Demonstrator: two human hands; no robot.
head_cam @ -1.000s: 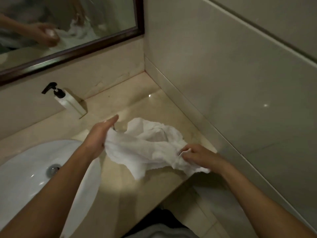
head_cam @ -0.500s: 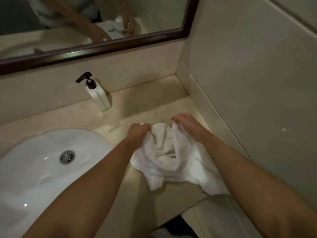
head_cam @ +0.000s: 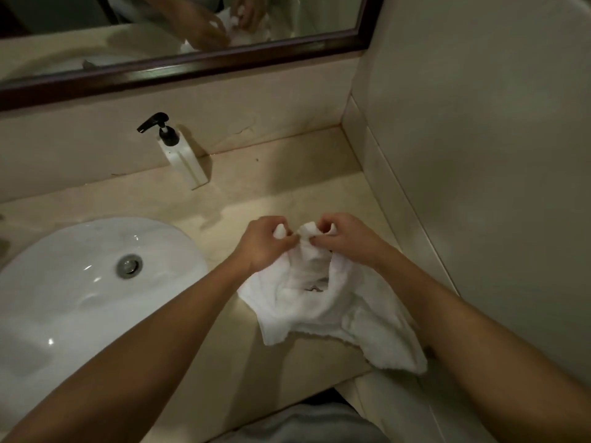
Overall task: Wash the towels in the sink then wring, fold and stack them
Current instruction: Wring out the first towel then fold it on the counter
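Note:
A crumpled white towel (head_cam: 323,302) lies on the beige counter (head_cam: 281,193) to the right of the sink, and one corner hangs past the counter's front edge. My left hand (head_cam: 263,243) pinches its upper edge on the left. My right hand (head_cam: 345,238) pinches the same edge just to the right, so both hands sit close together at the towel's top. The white oval sink (head_cam: 80,282) is at the left with its metal drain (head_cam: 129,266) visible.
A white soap dispenser (head_cam: 180,158) with a black pump stands against the back splash. A dark-framed mirror (head_cam: 192,63) runs along the back wall. A tiled side wall (head_cam: 479,187) closes the counter on the right.
My hands were apart at the towel's two ends; they have come together at its upper edge. The towel has bunched up between them. The view has shifted toward the sink.

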